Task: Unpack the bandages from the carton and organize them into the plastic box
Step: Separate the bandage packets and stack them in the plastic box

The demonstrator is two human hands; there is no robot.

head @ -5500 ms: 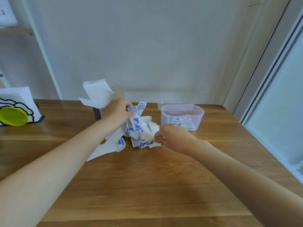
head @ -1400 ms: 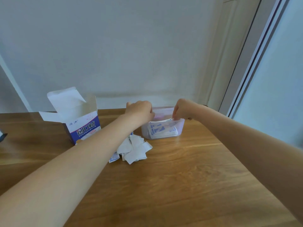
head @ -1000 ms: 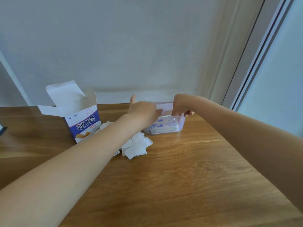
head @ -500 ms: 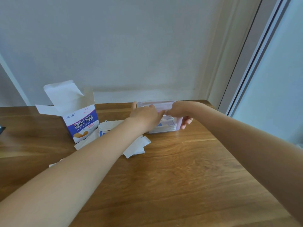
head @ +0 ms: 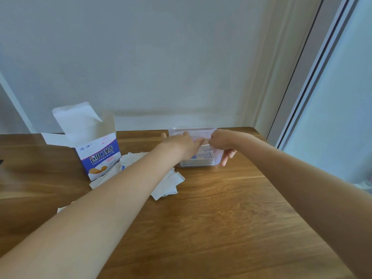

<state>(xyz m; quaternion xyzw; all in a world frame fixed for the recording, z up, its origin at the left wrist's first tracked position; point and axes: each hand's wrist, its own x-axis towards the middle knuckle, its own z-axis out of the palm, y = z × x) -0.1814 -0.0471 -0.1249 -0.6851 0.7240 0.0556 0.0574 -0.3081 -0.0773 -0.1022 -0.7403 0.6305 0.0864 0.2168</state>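
Note:
The clear plastic box [head: 216,162] stands at the table's far side with a stack of blue-and-white bandages [head: 203,157] inside. A translucent lid [head: 193,130] sits over its top, far edge raised. My left hand [head: 181,144] lies across the lid's left part, thumb out at the far side, holding it. On the lid's right end my right hand [head: 221,143] grips with curled fingers, and two fingers hang down beside the box wall. The opened blue-and-white carton [head: 98,154] stands to the left, flaps up. Loose white bandages [head: 167,184] lie between carton and box, partly under my left forearm.
The wooden table [head: 211,228] ends just right of the box. Beyond that edge runs a sliding door frame [head: 302,87], and a wall stands close behind the box. A few more white strips [head: 62,208] lie at the left under my forearm.
Both hands have brought the lid from behind the box over its top and lowered it. My right fingers now reach down the box's right side.

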